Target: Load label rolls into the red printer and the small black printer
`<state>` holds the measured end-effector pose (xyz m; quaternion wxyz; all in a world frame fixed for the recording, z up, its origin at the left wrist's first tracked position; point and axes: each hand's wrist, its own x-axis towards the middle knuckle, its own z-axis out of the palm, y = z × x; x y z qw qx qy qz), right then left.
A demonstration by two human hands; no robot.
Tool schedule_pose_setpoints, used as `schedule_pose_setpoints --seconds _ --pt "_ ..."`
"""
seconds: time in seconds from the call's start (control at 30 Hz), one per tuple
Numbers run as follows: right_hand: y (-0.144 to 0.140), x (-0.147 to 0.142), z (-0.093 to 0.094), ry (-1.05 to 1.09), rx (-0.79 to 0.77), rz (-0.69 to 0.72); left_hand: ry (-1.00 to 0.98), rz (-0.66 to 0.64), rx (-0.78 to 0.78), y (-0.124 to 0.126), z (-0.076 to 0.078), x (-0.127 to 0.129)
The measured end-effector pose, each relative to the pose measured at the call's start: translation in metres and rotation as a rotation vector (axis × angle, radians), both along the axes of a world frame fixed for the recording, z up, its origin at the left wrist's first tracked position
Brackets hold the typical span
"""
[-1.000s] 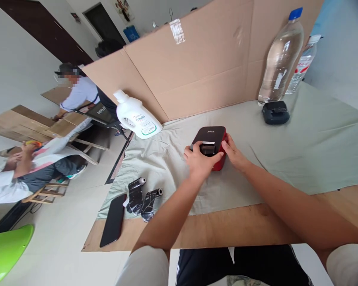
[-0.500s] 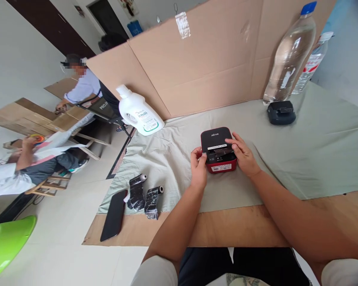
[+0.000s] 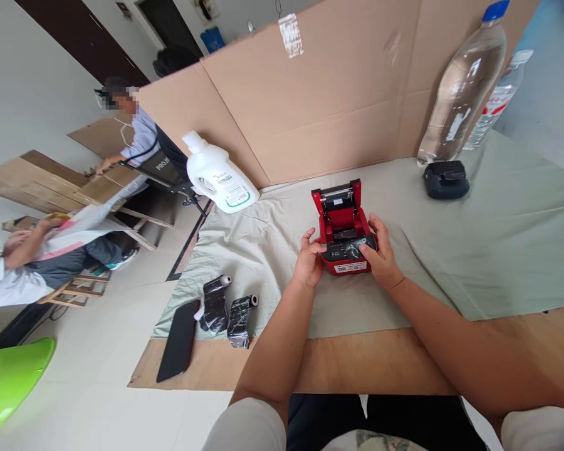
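A small red and black label printer [image 3: 345, 222] stands on the cloth with its lid tipped up and back, baring a red compartment. A strip of shiny black film [image 3: 352, 248] lies over its front panel. My left hand [image 3: 309, 260] grips the printer's left front corner, thumb on the top edge. On the opposite side, my right hand [image 3: 383, 258] holds the printer with its thumb pressing the film and its fingers along the side. Two partly unwound rolls of black ribbon [image 3: 215, 304] [image 3: 240, 321] lie to the left.
A black phone [image 3: 178, 341] lies at the table's left edge. A white jug [image 3: 220, 175] and a large water bottle [image 3: 465, 88] stand by the cardboard screen [image 3: 310, 106]. A smaller bottle [image 3: 496, 106] and a black device [image 3: 446, 180] are at right. Two people work at left.
The printer's lid has swung from closed to open. My right hand has shifted its thumb down onto the film at the front, and my left hand has changed its grip slightly.
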<state>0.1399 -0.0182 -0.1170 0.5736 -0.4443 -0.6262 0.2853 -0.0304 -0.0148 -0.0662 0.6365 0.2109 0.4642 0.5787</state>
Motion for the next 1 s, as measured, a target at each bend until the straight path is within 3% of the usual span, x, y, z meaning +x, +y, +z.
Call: schedule_pose_setpoints --seconds 0.17,0.23,0.33,0.4,0.5,0.6,0.73,0.87,1.0 --pt "0.001 0.005 -0.004 -0.059 0.044 0.018 0.087 0.012 0.109 -0.011 -0.009 -0.003" --pt "0.001 0.006 -0.003 -0.081 0.039 0.017 0.283 0.055 0.203 -0.013 -0.003 -0.005" --pt "0.002 0.007 -0.002 -0.084 0.027 0.02 0.681 0.082 0.4 -0.003 0.017 -0.007" --pt "0.002 0.008 -0.002 -0.079 0.035 0.026 0.855 -0.069 0.454 0.012 0.033 -0.003" --pt "0.003 0.009 -0.003 -0.086 0.042 0.033 1.02 -0.379 0.384 0.042 0.047 0.009" --pt "0.003 0.01 -0.004 -0.104 0.052 0.037 1.168 -0.538 0.303 0.066 0.044 0.022" --pt "0.004 0.012 -0.003 -0.16 0.05 0.029 1.306 -0.519 0.372 0.081 0.028 0.028" --pt "0.004 0.012 -0.002 -0.177 0.041 0.012 1.283 -0.481 0.457 0.078 0.022 0.023" --pt "0.004 0.014 -0.001 -0.239 0.057 0.012 1.25 -0.462 0.482 0.063 0.027 0.02"
